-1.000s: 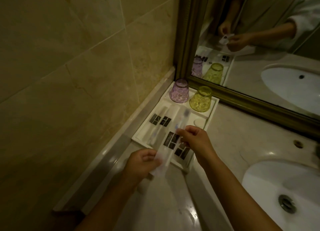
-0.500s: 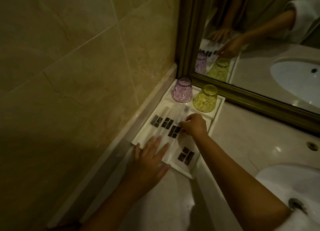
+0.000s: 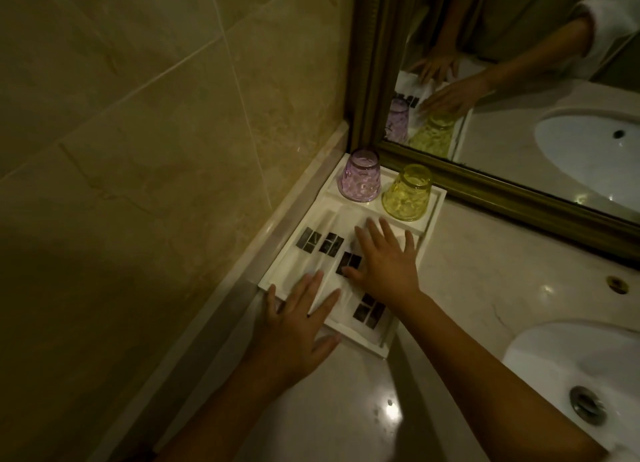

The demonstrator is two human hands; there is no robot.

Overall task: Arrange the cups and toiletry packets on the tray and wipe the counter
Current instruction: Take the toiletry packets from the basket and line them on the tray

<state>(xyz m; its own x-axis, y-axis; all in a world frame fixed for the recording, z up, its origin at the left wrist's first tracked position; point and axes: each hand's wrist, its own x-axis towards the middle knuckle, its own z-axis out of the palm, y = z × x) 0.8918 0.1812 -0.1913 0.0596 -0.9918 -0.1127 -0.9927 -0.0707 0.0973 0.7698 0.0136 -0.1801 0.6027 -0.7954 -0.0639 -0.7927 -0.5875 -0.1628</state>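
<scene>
- Two hands are lying flat with fingers spread, gripping nothing: the left hand [image 3: 298, 318] is pressing on the near corner of the white tray [image 3: 437, 203], its palm partly on the counter [image 3: 491, 288], and the right hand [image 3: 384, 257] is resting on the toiletry packets [image 3: 320, 243] just ahead of it.
- The tray itself is the biggest risk: it is sitting in the corner against the wall, and a hard press or sideways push from the left hand could be sliding it off square.
- The purple cup [image 3: 361, 176] and yellow cup [image 3: 408, 193] are standing upside down in the far compartment, just beyond the right fingertips; a forward sweep while smoothing could be knocking the yellow one, which is the nearer.
- The packets under and between the hands are looking thin and slippery; lifting a palm carelessly could be dragging one out of line or over its neighbour.
- The wiping is looking not yet done, and no cloth is showing near either hand; whether the counter is wet I cannot tell.
</scene>
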